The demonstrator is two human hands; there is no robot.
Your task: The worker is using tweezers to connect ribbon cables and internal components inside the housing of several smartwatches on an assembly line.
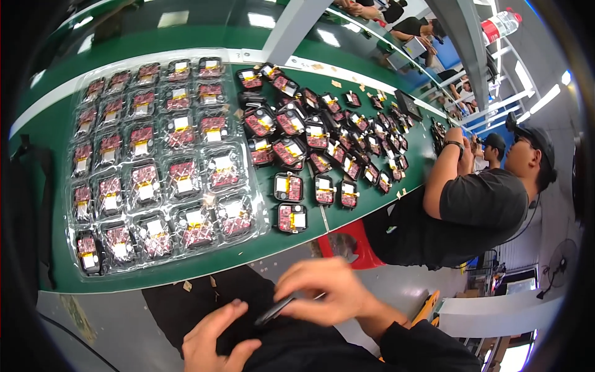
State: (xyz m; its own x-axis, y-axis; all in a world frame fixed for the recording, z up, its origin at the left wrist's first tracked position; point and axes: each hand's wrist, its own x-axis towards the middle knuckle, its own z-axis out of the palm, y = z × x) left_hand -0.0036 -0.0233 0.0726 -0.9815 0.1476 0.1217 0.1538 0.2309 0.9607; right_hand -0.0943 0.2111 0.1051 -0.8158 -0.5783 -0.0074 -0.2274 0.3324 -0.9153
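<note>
Over my lap, below the table's near edge, my right hand (328, 292) pinches a thin black piece (273, 312) seen nearly edge-on; its kind cannot be made out. My left hand (217, 340) is just left of it, thumb and fingers apart, holding nothing and not touching the piece. Beyond my hands, a clear plastic tray (263, 229) on the table has rows of black-cased devices with red circuit boards, white labels and yellow tape. To the right of the tray stand a few loose devices of the same kind, among them one device (291, 218) at the near edge.
A large heap of similar devices (291, 152) spreads over the green table (248, 251). On the right a co-worker (480, 211) in a dark shirt sits by a red stool (344, 245). A grey post (297, 31) rises at the table's far side. A black strap-like item (40, 211) is at the left.
</note>
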